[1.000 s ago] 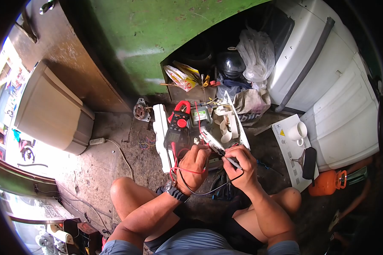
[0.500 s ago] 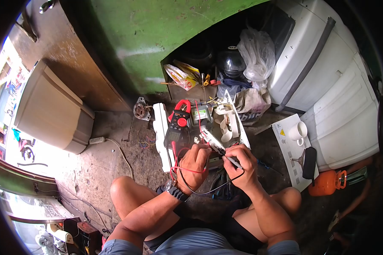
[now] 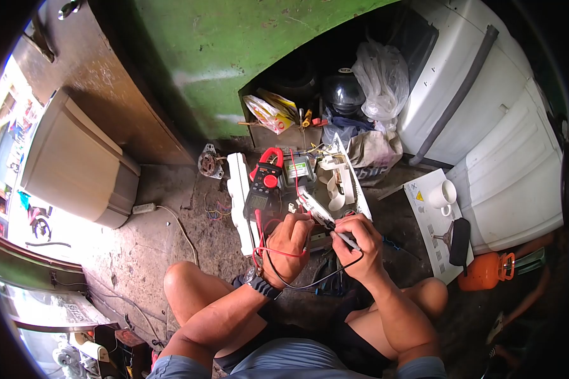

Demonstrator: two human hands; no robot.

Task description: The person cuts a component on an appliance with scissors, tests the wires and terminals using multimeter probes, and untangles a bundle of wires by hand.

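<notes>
In my left hand [image 3: 287, 245], the fingers are pinched together around a red test probe, mostly hidden, whose red lead [image 3: 283, 254] loops past the wrist. My right hand [image 3: 361, 243] grips a black test probe [image 3: 348, 241], its body shining pale, with a black lead [image 3: 310, 287] curving beneath both hands. Between and just beyond the fingertips is a slim white part [image 3: 315, 207] with wires; whether the probe tips touch it I cannot tell. A red and dark grey clamp meter [image 3: 267, 180] lies face up beyond my left hand, on the opened white appliance housing [image 3: 237, 192].
White plastic fittings [image 3: 338, 183] sit inside the housing's right side. A motor part [image 3: 210, 163] lies left of it on the floor. To the right are a white mug [image 3: 442, 196] on a panel [image 3: 420, 211] and an orange container [image 3: 483, 271]. White appliances [image 3: 506, 164] stand behind.
</notes>
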